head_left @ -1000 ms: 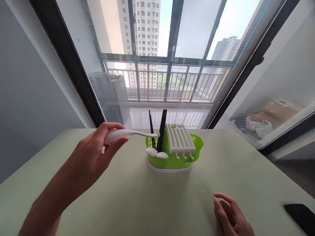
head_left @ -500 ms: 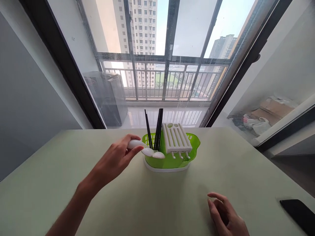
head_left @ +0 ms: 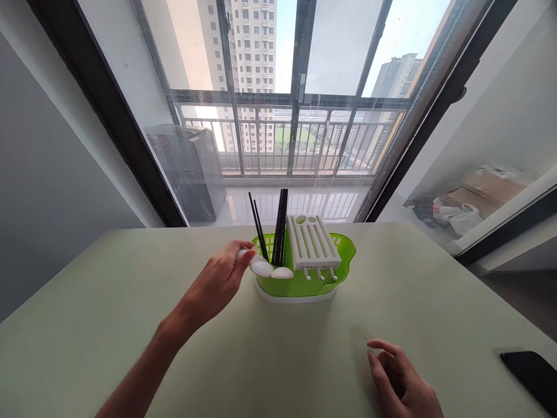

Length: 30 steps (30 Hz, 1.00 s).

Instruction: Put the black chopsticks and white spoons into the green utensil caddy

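From my head view, I have a white spoon (head_left: 241, 252) at the left end of the green holder (head_left: 304, 285), just above the table (head_left: 261, 360). My left hand (head_left: 221, 273) is closed on it, thumb and fingers pinching the thick end. What I can see of the spoon is smooth, glossy and plain, a short rounded piece showing between the fingertips and a little more past the thumb, beside two white spoon bowls (head_left: 282, 273) at the holder's front rim. My fingers cover much of it, and its far end is lost behind those bowls, so I cannot tell how deep it reaches or whether it touches them. Black chopsticks (head_left: 279, 232) stand in the holder, two leaning left, and a white slotted rack (head_left: 314, 242) with hooks sits to their right. My right hand (head_left: 402, 380) lies apart at the lower right, loosely curled and partly open, with nothing visible in it; its palm is in shadow and the picture's bottom edge cuts it off. A black object (head_left: 528, 374) is cropped at the right edge, too little of it showing to name.
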Tool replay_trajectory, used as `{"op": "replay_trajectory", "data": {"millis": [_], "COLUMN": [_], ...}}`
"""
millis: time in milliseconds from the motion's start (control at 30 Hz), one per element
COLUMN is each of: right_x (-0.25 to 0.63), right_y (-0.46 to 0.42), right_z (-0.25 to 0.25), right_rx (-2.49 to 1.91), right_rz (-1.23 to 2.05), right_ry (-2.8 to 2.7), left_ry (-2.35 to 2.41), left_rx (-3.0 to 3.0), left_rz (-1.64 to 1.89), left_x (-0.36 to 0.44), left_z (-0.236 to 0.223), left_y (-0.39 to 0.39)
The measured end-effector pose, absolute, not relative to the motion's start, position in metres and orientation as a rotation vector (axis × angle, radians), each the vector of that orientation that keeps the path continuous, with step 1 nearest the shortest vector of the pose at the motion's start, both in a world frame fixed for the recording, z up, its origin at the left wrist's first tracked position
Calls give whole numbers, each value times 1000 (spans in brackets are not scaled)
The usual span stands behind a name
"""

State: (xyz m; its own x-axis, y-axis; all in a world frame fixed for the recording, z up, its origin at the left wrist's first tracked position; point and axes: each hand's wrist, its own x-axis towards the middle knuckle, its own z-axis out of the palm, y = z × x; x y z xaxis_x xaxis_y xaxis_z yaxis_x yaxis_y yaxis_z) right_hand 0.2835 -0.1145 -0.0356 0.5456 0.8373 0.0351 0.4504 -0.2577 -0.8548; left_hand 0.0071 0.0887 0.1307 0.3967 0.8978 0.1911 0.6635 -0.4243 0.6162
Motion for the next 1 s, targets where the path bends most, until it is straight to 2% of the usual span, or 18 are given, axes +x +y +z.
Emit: {"op": "replay_trajectory", "data": {"millis": [567, 1000], "right_x": [287, 260], "right_y": [-116, -56], "right_z": [-38, 10], "right_rx": [-1877, -1681], "right_rz": [534, 238], "right_ry": [-1122, -1439], "left_ry": [1382, 1559], "left_rx": [2097, 2073], "left_rz": [718, 1255], "left_x": [9, 0], "left_z": [129, 164], "left_y": [90, 71]}}
